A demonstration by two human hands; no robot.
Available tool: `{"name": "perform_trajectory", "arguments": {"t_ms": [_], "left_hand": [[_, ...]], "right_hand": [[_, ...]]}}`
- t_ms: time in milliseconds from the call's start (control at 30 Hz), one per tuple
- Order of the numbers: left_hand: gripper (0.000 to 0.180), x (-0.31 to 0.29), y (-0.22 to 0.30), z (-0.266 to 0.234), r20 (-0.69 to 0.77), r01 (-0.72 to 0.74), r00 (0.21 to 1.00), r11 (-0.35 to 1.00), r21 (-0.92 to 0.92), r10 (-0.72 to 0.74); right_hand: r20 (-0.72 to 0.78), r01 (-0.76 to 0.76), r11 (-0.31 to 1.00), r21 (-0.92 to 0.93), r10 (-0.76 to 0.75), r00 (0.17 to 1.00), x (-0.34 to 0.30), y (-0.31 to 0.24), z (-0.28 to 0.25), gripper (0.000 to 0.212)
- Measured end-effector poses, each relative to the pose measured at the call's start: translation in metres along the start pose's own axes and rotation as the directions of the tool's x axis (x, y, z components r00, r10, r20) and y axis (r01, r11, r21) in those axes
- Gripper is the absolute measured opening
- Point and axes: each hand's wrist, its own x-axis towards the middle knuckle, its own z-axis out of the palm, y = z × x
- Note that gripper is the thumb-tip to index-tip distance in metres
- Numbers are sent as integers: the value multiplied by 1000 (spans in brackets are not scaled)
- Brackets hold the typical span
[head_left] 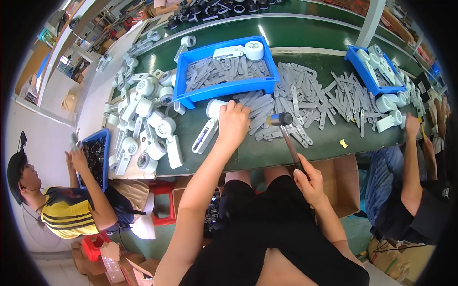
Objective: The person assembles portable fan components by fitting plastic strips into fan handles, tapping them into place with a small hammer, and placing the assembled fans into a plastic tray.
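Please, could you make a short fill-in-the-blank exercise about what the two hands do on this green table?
1. The right hand holds a ____ by its handle.
2. The left hand rests on a white ____ part.
3. The bin behind the left hand is ____ in colour.
4. Grey ____ lie piled on the table.

Missing words: hammer; plastic; blue; strips

Blue bin (224, 88) of grey strips, second blue bin (359, 64) right, red stool (162, 190) below bench.
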Motion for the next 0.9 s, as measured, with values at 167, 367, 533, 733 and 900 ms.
{"name": "perform_trajectory", "arguments": {"t_ms": [167, 367, 533, 733, 900], "left_hand": [[16, -6, 5, -3, -51, 75, 995, 981, -176, -85], [16, -11, 8, -3, 147, 163, 982, 926, -340, -118], [18, -21, 11, -7, -35, 58, 997, 941, -334, -74], [5, -22, 13, -12, 42, 211, 977, 918, -335, -209], [14, -37, 3, -14, 113, 390, 914, 771, -503, -388]], "right_hand": [[-6, 11, 1000, -21, -11, 1000, -4, 4, -6, 44], [12, -43, 999, 0, 43, 999, -5, 0, -3, 44], [17, -84, 996, 9, 84, 996, -5, -5, -1, 43], [30, -42, 999, -26, 42, 999, -3, -7, 1, 44], [33, 35, 996, -85, -32, 999, 0, -7, 2, 42]]}}
